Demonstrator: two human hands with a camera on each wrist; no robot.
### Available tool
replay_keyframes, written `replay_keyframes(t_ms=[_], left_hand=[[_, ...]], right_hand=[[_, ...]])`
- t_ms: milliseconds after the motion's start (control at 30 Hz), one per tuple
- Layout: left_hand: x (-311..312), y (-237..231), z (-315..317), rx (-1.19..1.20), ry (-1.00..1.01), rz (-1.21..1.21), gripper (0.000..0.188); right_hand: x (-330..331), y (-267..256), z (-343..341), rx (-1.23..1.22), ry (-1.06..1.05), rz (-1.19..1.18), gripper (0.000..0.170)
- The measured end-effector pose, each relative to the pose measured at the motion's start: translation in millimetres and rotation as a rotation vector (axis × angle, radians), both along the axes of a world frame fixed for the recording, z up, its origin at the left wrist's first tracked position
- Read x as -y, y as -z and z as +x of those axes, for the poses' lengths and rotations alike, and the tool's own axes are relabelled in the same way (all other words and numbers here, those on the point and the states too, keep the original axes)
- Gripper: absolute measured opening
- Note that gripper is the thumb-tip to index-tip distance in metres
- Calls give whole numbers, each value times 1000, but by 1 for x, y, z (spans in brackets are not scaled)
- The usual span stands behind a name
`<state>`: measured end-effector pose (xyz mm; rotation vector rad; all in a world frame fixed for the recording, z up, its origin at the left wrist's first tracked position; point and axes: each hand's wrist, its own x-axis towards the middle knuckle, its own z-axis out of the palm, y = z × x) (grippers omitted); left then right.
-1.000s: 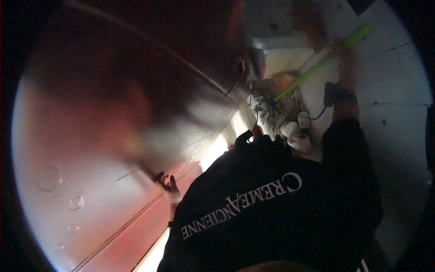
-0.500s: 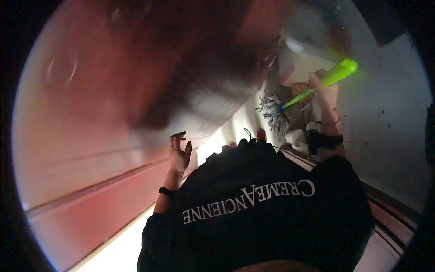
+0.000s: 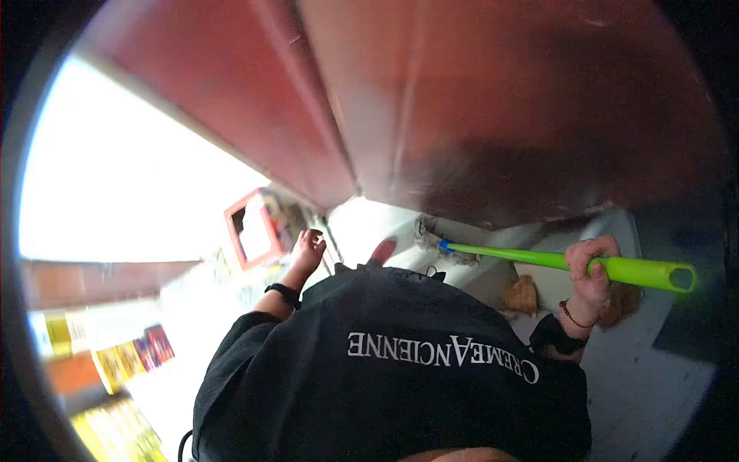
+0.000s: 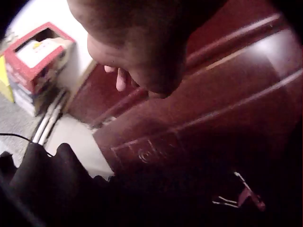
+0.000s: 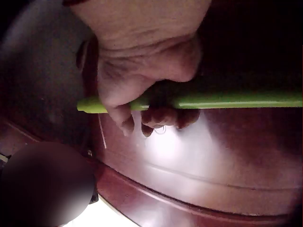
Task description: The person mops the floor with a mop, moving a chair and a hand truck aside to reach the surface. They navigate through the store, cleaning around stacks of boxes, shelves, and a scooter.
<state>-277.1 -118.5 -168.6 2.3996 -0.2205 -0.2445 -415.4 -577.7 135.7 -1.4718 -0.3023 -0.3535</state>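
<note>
Compared with half a second ago, we find the green-handled mop (image 3: 531, 256) swung round, its handle now nearly level across the right of the head view instead of slanting up. Our view has turned too, so the dark red door (image 3: 493, 115) now spans the top, and a bright space with yellow packages (image 3: 119, 362) has come in at the left.

We see the hands well apart. The person's right hand (image 3: 594, 266) is clamped round the mop's handle near its holed end, and from the right wrist we see the fingers curled about it. The left hand (image 3: 308, 249) hangs loose with its fingers lightly bent, near a red-rimmed box (image 3: 254, 229) in the head view.

At the far end of the handle, past a blue joint (image 3: 446, 246), we make out the grey mop head (image 3: 427, 235) by the door's lower edge; we cannot tell whether they touch. A reddish shoe (image 3: 382, 251) shows just beside it, above the black shirt (image 3: 369, 400). Below the handle sits a brown object (image 3: 521, 295), too blurred for us to name.
</note>
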Motion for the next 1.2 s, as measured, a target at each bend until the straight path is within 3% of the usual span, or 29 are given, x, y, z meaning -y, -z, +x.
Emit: replay_keyframes(t_ms=[100,133,200,233,267,333,433,467,667,933,1100,1200], left_hand=[[-39,23,-47,-208,-242,162,27],[-42,4,-63,-304,-371,225,28],[-57,-1,-95,-353,-559,255,29],[-106,21,-127,-296,-662,212,29],[-106,19,-139,-269,-706,210,29],[-107,18,-167,-205,-940,174,28],[-118,31,-217,-164,-1075,145,26],[-148,15,-237,-205,-1096,158,26],[-176,4,-301,-166,-1308,79,27],[-266,46,-381,-219,-1447,125,26],[-372,79,-428,-160,-1529,124,25],[-432,64,-441,-135,-1608,80,23]], right_hand=[[3,13,55,-27,-85,-15,31],[5,19,75,-47,-187,44,23],[7,28,115,-81,-292,-11,22],[-41,38,87,3,-304,-110,22],[-43,39,90,-18,-323,-23,5],[-61,38,107,-46,-337,6,5],[-95,44,123,-60,-429,0,6],[-133,34,135,-107,-485,12,6],[-234,36,152,-173,-676,-4,6],[-399,39,144,-195,-775,-87,6],[-529,42,124,-185,-860,-88,8],[-605,39,116,-201,-942,-132,11]])
